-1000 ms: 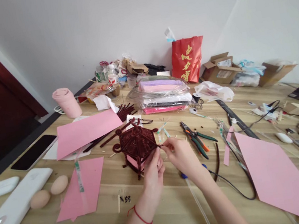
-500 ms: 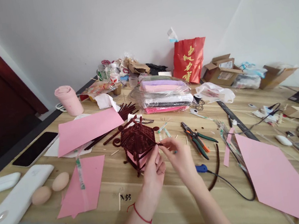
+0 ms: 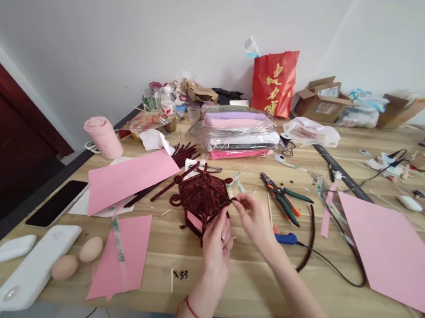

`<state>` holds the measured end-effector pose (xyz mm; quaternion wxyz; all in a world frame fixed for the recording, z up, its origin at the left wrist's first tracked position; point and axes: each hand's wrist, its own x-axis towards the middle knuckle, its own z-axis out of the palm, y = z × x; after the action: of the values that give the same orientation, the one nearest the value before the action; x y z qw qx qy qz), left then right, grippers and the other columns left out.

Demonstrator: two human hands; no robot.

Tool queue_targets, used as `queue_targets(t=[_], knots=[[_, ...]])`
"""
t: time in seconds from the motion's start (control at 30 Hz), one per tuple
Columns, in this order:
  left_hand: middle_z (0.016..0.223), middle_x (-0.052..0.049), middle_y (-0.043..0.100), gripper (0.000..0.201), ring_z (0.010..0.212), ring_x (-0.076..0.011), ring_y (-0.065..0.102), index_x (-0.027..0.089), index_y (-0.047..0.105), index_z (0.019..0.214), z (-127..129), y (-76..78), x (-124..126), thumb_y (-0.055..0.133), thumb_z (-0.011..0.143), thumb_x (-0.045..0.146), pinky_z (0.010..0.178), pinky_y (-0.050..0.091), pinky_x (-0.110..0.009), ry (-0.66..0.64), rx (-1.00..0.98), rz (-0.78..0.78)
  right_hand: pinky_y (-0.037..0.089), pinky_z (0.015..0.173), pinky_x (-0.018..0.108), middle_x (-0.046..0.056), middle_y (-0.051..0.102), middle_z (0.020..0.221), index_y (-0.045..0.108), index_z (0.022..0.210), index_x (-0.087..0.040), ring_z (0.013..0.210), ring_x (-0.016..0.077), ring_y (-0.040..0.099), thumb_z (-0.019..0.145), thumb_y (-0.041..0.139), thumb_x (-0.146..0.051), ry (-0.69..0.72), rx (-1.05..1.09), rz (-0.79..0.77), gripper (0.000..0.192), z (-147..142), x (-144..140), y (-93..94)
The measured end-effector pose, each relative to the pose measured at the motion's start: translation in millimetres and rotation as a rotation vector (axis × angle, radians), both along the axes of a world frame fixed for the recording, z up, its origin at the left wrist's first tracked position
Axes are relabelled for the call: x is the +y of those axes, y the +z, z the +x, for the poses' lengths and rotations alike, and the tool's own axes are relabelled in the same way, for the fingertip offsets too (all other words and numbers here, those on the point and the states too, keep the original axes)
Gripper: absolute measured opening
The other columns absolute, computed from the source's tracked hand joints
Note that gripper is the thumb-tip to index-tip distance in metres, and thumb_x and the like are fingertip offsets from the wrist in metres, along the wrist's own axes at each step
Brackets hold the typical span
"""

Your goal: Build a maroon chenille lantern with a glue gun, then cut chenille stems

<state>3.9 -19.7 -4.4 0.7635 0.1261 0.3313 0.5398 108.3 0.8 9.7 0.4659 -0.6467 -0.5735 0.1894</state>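
Note:
A dark maroon lantern [image 3: 203, 196] made of fuzzy pipe cleaners stands at the middle of the table, with curled tips at its roof corners and pink panels on its sides. My left hand [image 3: 216, 240] is closed on its near right side, and the fingers hide part of that side. At the near right roof corner, the thumb and fingers of my right hand [image 3: 253, 217] pinch the end of a maroon pipe cleaner. Green-and-orange pliers [image 3: 284, 198] lie to the right of that hand, beside a blue-handled tool [image 3: 286, 239] with a black cord.
Pink sheets [image 3: 389, 243] lie at right and left. Two eggs [image 3: 91, 249], a white power bank [image 3: 35, 270] and a phone [image 3: 57, 204] are on the left. Packs of coloured pipe cleaners [image 3: 238, 130], a red bag [image 3: 276, 83] and cardboard boxes [image 3: 320, 100] stand at the back.
The camera view has shifted slightly. The lantern is turned and tipped a little in my left hand, while my right hand stays pinched at the roof corner.

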Motion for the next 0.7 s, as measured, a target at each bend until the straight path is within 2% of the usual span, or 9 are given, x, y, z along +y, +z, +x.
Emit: queue_targets(t=[0.17, 0.3, 0.4, 0.53, 0.63, 0.7], knots=[[0.053, 0.011, 0.028, 0.044, 0.045, -0.0008, 0.016, 0.013, 0.072, 0.086, -3, 1.1, 2, 0.088, 0.060, 0.045, 0.041, 0.016, -0.013, 0.012, 0.039, 0.019, 0.047, 0.074, 0.029, 0.010, 0.070, 0.084, 0.068, 0.080, -0.014, 0.078, 0.0203, 0.066, 0.085, 0.055, -0.009, 0.158, -0.411, -0.175, 0.015, 9, 15, 37.3], [0.053, 0.011, 0.026, 0.042, 0.045, -0.0013, 0.015, 0.013, 0.071, 0.081, -2, 1.6, 2, 0.088, 0.060, 0.046, 0.041, 0.015, -0.014, 0.023, 0.047, 0.023, 0.046, 0.071, 0.029, 0.016, 0.072, 0.091, 0.070, 0.085, -0.011, 0.082, 0.0236, 0.069, 0.082, 0.054, 0.003, 0.255, -0.678, -0.299, 0.021, 0, 26, 62.6], [0.053, 0.012, 0.024, 0.042, 0.044, -0.0016, 0.016, 0.014, 0.073, 0.084, -3, 2.5, 3, 0.088, 0.061, 0.044, 0.041, 0.015, -0.015, 0.035, 0.053, 0.019, 0.045, 0.067, 0.029, 0.020, 0.071, 0.093, 0.070, 0.089, -0.008, 0.082, 0.0250, 0.071, 0.080, 0.050, 0.010, 0.302, -0.807, -0.349, 0.029, -8, 28, 74.9], [0.053, 0.012, 0.022, 0.045, 0.045, -0.0019, 0.015, 0.014, 0.074, 0.089, -6, 4.1, 4, 0.089, 0.060, 0.045, 0.041, 0.015, -0.015, 0.053, 0.064, 0.017, 0.046, 0.068, 0.028, 0.017, 0.071, 0.097, 0.069, 0.095, -0.010, 0.083, 0.0234, 0.070, 0.083, 0.054, 0.004, 0.350, -0.862, -0.344, 0.024, -7, 27, 78.1], [0.053, 0.012, 0.023, 0.046, 0.045, -0.0020, 0.015, 0.015, 0.074, 0.090, -7, 4.6, 4, 0.089, 0.059, 0.045, 0.041, 0.015, -0.015, 0.057, 0.076, 0.019, 0.045, 0.070, 0.026, 0.012, 0.072, 0.092, 0.069, 0.091, -0.013, 0.084, 0.0216, 0.069, 0.086, 0.061, -0.008, 0.353, -0.844, -0.326, 0.011, 0, 25, 72.4], [0.053, 0.011, 0.025, 0.045, 0.046, -0.0020, 0.016, 0.016, 0.075, 0.092, -6, 4.1, 4, 0.088, 0.060, 0.045, 0.040, 0.015, -0.014, 0.052, 0.086, 0.018, 0.044, 0.070, 0.026, 0.011, 0.072, 0.090, 0.069, 0.088, -0.013, 0.083, 0.0207, 0.068, 0.088, 0.060, -0.012, 0.339, -0.828, -0.318, 0.009, 3, 25, 68.3]])
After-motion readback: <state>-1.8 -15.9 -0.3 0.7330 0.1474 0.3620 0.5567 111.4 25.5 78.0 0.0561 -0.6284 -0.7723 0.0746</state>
